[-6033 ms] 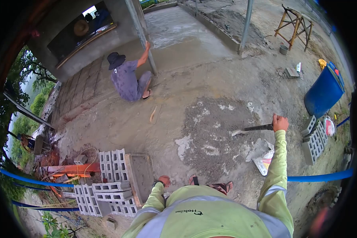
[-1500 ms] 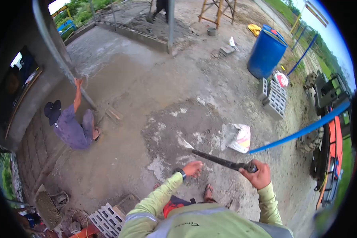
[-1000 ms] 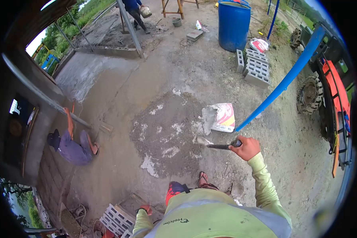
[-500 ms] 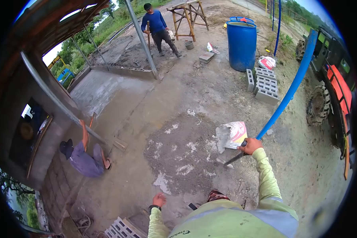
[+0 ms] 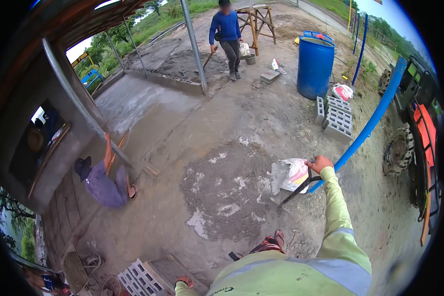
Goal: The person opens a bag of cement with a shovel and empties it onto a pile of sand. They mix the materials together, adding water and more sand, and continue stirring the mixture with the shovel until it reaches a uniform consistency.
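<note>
My right hand (image 5: 320, 164) is closed around the black D-shaped grip of a shovel (image 5: 297, 192). The shovel leans, its shaft running down to the left past a torn white, red and yellow bag (image 5: 293, 173) with grey powder on it. I cannot make out the blade clearly. My left hand (image 5: 185, 281) hangs low at the bottom edge, partly cut off by my sleeve; its fingers look loosely apart and nothing shows in them. Before my feet lies a flat grey mound of mix (image 5: 227, 190) with whitish patches.
A crouching person (image 5: 103, 185) works at left beside a metal post (image 5: 79, 101). Another person (image 5: 226, 37) carries a bucket at the back. A blue drum (image 5: 314, 66), hollow blocks (image 5: 338, 118), a blue pipe (image 5: 372, 121) and a vehicle wheel (image 5: 398, 152) stand right. More blocks (image 5: 140, 278) lie bottom left.
My right hand has risen slightly and moved right with the shovel grip. My left hand has dropped toward the bottom edge. The person at the back has stepped forward and right, now carrying a bucket.
</note>
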`<state>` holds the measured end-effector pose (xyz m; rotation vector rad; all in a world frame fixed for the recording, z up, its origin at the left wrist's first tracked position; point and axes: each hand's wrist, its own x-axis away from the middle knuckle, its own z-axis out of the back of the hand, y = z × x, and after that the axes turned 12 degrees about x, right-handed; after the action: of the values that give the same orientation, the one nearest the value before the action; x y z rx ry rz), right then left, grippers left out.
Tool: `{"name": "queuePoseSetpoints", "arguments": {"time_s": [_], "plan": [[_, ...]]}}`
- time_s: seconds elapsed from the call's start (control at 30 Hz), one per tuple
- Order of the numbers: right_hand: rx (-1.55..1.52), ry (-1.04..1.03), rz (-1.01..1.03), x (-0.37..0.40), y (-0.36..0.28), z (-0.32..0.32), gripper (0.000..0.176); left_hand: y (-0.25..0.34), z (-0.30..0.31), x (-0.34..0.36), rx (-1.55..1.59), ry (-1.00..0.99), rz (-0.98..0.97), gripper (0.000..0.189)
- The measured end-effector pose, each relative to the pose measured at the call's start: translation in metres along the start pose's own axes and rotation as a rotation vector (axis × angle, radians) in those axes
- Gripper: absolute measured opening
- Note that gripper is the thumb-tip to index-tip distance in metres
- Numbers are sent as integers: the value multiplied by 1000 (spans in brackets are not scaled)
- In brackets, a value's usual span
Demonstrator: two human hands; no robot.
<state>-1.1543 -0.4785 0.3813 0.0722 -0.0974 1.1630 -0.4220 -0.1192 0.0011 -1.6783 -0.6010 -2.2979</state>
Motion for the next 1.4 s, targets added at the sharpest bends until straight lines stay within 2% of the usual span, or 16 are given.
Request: {"name": "queuePoseSetpoints", "arguments": {"time_s": [0.07, 0.13, 0.3, 0.33, 0.4, 0.5, 0.57, 0.67, 0.73, 0.8, 0.83, 0.87, 0.93, 1.0, 1.13, 1.4], "plan": [[14, 35, -6, -18, 2, -3, 57, 8, -15, 4, 43, 17, -70, 30], [5, 34, 4, -32, 2, -2, 58, 32, -32, 2, -125, -11, -125, 28], [1, 21, 37, -51, -12, 4, 59, 75, -110, 37, -253, -89, -451, 24], [6, 17, 46, -53, -16, 4, 59, 76, -128, 43, -214, -94, -486, 24], [24, 23, 48, -55, -22, 5, 60, 75, -159, 33, -105, -254, -522, 27], [11, 49, 62, -53, -32, 5, 60, 59, -199, 44, -98, -322, -512, 30], [23, 33, 52, -45, -39, 11, 59, 40, -212, 54, -204, -347, -544, 30], [42, 36, 61, -42, -40, 6, 59, 16, -210, 64, -428, -353, -580, 29], [44, 58, 58, -45, -42, 5, 59, 9, -203, 59, -418, -345, -575, 29], [35, 45, 85, -44, -43, 6, 60, 6, -192, 43, -276, -336, -348, 29], [25, 73, 82, -47, -39, 2, 60, 3, -186, 26, -209, -335, -319, 20], [12, 98, 79, -46, -40, 1, 61, 2, -181, 24, -186, -330, -310, 20], [12, 15, 74, -41, -41, 9, 64, 0, -173, 22, -27, -252, -303, 19], [38, 86, 63, -48, -36, -1, 65, -3, -170, 25, -35, -237, -334, 19], [71, 91, 64, -59, -27, -9, 68, -11, -172, 36, -78, -214, -350, 21], [104, 61, 54, -46, -27, -1, 78, -21, -176, 21, -86, -289, -343, 22]]}}
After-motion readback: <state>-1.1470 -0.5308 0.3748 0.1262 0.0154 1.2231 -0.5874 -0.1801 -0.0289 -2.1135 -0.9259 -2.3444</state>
